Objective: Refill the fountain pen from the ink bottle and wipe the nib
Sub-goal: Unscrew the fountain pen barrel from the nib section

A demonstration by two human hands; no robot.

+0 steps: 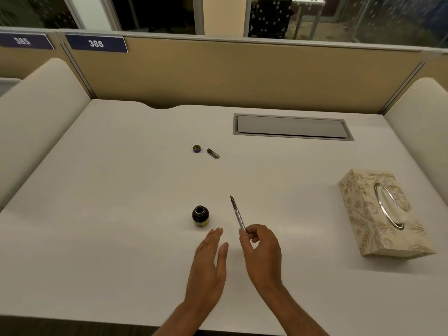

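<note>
A: What's hidden?
B: The slim silver fountain pen (237, 214) ends inside the right hand (263, 257), its rear covered by the fingers (253, 236).
A: At 12 o'clock?
B: The small dark metal piece (213, 153) is too small to identify. Both forearms are cut off at 6 o'clock.

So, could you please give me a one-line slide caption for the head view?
Right hand holds the fountain pen nib-up beside the open ink bottle; left hand empty.
</note>
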